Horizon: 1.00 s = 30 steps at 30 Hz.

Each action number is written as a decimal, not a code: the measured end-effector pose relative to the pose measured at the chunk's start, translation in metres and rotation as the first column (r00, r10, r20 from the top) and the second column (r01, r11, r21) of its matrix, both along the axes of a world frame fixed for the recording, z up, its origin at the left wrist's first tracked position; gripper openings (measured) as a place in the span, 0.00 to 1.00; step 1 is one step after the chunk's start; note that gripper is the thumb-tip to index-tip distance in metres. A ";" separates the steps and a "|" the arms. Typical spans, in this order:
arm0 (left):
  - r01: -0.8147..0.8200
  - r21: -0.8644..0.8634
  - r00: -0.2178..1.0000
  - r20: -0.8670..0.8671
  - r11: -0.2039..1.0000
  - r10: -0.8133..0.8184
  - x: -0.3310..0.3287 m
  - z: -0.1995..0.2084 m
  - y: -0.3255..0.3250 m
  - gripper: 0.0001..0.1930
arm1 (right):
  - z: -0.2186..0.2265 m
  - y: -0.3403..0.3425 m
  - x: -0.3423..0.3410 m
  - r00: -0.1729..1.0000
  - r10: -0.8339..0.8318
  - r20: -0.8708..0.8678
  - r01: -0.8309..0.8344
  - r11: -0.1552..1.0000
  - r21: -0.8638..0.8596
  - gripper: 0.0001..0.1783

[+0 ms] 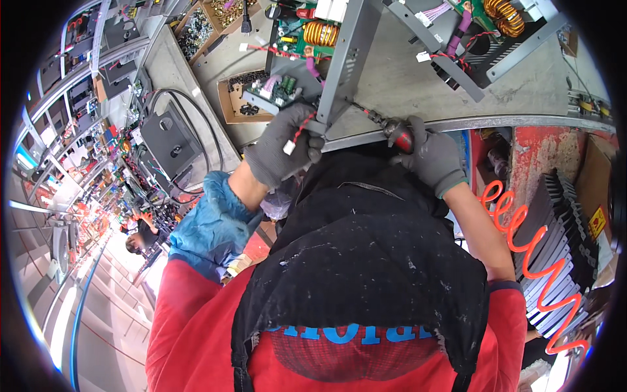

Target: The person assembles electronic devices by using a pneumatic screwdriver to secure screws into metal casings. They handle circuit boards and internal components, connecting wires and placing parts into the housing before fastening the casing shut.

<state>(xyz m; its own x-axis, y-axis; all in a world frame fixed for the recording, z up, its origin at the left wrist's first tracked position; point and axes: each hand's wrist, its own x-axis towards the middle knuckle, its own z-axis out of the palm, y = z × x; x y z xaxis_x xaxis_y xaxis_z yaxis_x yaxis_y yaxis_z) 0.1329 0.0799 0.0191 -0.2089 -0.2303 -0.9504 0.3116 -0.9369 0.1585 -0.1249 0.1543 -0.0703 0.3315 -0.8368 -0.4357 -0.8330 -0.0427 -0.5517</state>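
Note:
My left hand (279,149), in a grey glove, is closed around the near corner of a grey metal chassis (345,68). Inside that chassis sit a green circuit board and a copper coil (321,34). A twisted red and black wire with a white connector (289,147) hangs over the left glove. My right hand (436,159), gloved too, grips a red and black power screwdriver (402,140) at the bench edge. Its bit points left and up towards the chassis; whether it touches anything I cannot tell.
A second chassis with a board and coil (504,18) lies at the far right of the bench (405,95). A cardboard box (228,108) of small black parts stands left, screw trays (198,36) behind. An orange coiled hose (520,243) hangs right, beside stacked grey panels (545,261).

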 end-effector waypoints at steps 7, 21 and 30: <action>-0.083 -0.212 0.953 -0.302 0.974 0.016 0.007 -0.010 0.051 0.22 | 0.052 0.008 -0.063 0.985 -0.118 0.125 0.114 0.993 0.040 0.39; -0.264 -0.238 0.905 -0.396 0.935 0.155 -0.134 -0.008 0.032 0.17 | 0.123 -0.001 -0.128 0.957 -0.106 0.270 0.077 0.990 0.115 0.37; -0.472 -0.194 0.744 -0.611 0.860 0.271 -0.155 -0.014 0.034 0.20 | 0.121 -0.002 -0.142 0.953 -0.097 0.288 0.065 0.990 0.121 0.35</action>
<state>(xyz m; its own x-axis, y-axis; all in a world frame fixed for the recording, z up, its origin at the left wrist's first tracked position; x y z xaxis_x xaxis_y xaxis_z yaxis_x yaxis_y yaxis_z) -0.0217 0.1138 0.0055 -0.4959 -0.6658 -0.5574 0.7490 -0.6528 0.1134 -0.2664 0.1524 0.0507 0.3910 -0.8188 -0.4203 -0.6327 0.0924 -0.7688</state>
